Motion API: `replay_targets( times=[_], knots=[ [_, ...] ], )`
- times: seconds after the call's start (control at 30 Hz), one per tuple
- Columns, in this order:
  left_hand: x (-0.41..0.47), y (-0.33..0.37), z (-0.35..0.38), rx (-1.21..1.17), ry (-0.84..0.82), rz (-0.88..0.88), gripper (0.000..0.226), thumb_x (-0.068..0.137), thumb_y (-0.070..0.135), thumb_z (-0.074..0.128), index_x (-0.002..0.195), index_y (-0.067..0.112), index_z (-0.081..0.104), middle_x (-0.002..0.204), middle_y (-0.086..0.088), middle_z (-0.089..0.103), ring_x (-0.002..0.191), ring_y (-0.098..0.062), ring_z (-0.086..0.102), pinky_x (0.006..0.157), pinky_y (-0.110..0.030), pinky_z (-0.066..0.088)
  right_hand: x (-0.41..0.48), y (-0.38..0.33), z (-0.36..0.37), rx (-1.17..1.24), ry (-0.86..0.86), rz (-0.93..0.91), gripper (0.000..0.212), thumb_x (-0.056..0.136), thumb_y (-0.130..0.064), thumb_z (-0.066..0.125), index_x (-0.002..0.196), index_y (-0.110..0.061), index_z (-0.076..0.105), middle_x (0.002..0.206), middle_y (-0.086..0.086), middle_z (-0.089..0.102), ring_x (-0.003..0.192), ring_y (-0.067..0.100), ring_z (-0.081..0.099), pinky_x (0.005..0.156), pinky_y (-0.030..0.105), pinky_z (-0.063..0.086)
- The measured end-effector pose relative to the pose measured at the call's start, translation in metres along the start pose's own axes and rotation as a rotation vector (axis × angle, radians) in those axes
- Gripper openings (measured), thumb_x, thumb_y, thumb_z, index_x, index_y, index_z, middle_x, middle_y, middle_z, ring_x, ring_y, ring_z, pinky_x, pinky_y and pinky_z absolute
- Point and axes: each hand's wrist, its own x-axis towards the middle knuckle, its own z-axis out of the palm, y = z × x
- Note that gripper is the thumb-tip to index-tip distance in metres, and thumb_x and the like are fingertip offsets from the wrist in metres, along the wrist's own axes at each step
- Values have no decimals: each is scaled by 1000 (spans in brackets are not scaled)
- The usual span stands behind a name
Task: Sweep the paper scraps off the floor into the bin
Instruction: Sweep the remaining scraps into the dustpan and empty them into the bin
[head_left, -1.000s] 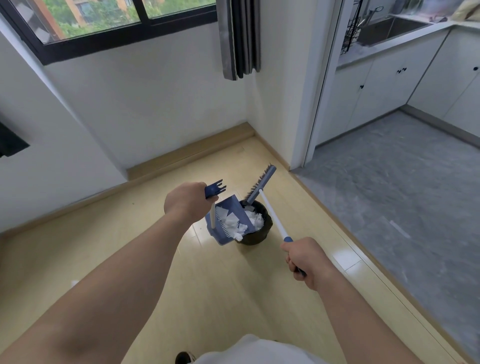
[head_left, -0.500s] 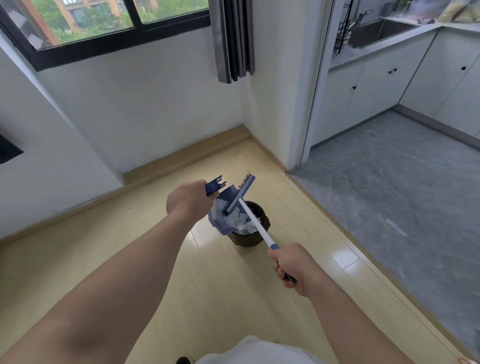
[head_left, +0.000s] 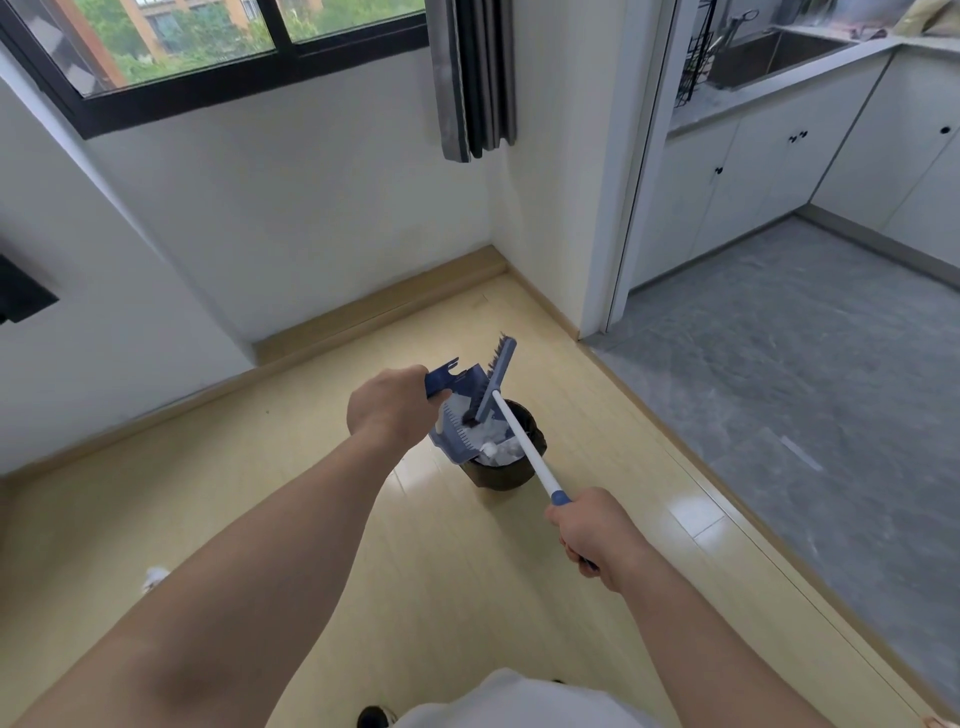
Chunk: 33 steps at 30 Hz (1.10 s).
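A small dark bin (head_left: 506, 470) stands on the wooden floor and holds white paper scraps (head_left: 498, 451). My left hand (head_left: 388, 410) grips the handle of a blue dustpan (head_left: 460, 426), tilted with its lip over the bin's left rim. My right hand (head_left: 597, 535) holds the white handle of a blue broom (head_left: 496, 379). The broom's head rests inside the pan, bristles against the scraps there. One white paper scrap (head_left: 155, 577) lies on the floor at the left, partly hidden by my left forearm.
White walls with a wooden skirting board (head_left: 363, 317) meet in a corner behind the bin. A doorway on the right opens onto a grey tiled kitchen floor (head_left: 805, 395) with white cabinets (head_left: 769, 166). A grey curtain (head_left: 475, 78) hangs beside the window.
The broom head has swung left from over the bin into the tilted dustpan. Both hands drifted slightly; the pan stays over the bin's rim.
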Motion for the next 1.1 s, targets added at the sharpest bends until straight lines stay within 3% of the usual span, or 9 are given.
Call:
replay_targets(
  times=[0.27,0.47,0.73,1.1],
  knots=[
    [-1,-6,8,5,-17,-1,30,95,50,50,80,24,52,78,0,62,67,-27,58,54,-26,38,4,3,0,-59,31,-27,5,92,-10,52,90,-8,55,66,6,41,54,19,33,44,22,27],
    [-2,-11,12,4,-31,-26,34,93,54,49,80,23,54,77,0,62,67,-28,59,54,-26,39,1,6,-7,-42,41,-26,14,90,-8,50,76,-10,49,64,6,37,56,19,30,44,21,25],
    [-3,-14,13,-7,-31,-45,35,93,54,49,78,23,54,77,0,62,66,-26,59,53,-25,40,-26,-15,-16,354,-47,61,18,95,-13,56,77,-11,54,59,2,45,39,7,34,36,15,21],
    [-4,-5,9,-5,-25,-12,32,95,51,48,82,23,53,79,-1,62,67,-26,58,52,-26,39,-24,-4,-1,274,-73,93,13,95,-13,55,84,-8,55,58,3,44,43,9,34,40,17,21]
  ],
)
